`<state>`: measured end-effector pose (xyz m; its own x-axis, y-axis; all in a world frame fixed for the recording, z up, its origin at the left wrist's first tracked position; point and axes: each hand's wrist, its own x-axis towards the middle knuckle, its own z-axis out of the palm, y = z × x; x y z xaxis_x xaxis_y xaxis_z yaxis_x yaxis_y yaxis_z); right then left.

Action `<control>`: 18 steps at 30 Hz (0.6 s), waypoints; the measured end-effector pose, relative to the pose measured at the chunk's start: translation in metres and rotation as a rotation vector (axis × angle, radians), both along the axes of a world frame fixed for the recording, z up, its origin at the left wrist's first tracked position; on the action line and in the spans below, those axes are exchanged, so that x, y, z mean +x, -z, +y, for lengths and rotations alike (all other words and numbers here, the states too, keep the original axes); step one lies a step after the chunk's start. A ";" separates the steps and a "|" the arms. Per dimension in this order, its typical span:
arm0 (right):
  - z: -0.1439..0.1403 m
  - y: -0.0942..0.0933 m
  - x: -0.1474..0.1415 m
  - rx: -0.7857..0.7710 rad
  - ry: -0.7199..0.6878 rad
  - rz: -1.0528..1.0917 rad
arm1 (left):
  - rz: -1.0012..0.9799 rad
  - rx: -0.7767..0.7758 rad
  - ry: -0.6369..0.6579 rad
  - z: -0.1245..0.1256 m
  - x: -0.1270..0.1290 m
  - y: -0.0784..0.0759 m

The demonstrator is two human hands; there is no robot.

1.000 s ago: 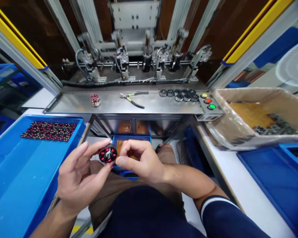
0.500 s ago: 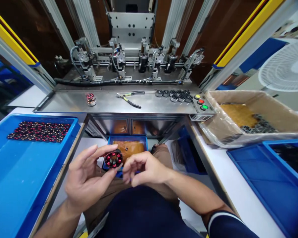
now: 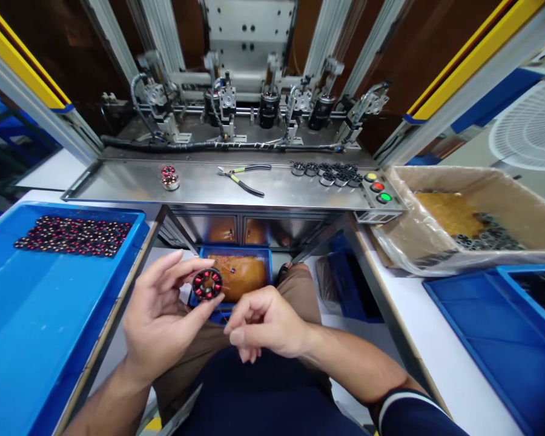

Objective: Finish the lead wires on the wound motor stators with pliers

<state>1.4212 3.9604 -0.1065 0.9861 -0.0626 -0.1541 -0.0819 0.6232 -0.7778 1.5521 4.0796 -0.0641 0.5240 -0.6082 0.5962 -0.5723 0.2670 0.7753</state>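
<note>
Writing: no readable label or brand on any part.
Left hand: pinches the wound stator by its rim between thumb and fingertips, above the lap.
Stator facing: flat ring face toward the camera, bore axis pointing at the viewer; red coils ring the hole.
Right hand: loosely curled, holding nothing visible, just beside and below the stator, apart from it.
Room: blue tray edge at left, steel shelf ahead, open gap between.

Two hands — left hand, right hand — one wound stator, one pliers, three buttons.
</note>
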 end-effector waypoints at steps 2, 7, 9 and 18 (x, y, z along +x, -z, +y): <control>-0.015 -0.006 -0.003 -0.063 -0.034 0.003 | 0.086 0.044 0.067 0.002 0.001 0.000; -0.043 -0.039 0.002 -0.275 0.138 0.001 | 0.212 0.141 0.235 0.005 0.000 -0.002; -0.043 -0.049 0.006 -0.313 0.123 -0.009 | 0.228 0.153 0.267 0.004 -0.002 -0.002; -0.032 -0.023 0.000 -0.362 0.005 -0.090 | 0.355 0.017 0.284 -0.001 -0.002 -0.001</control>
<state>1.4210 3.9280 -0.0833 0.9942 -0.1017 -0.0337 -0.0009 0.3069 -0.9517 1.5504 4.0790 -0.0629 0.5052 -0.7653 0.3988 -0.1766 0.3606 0.9158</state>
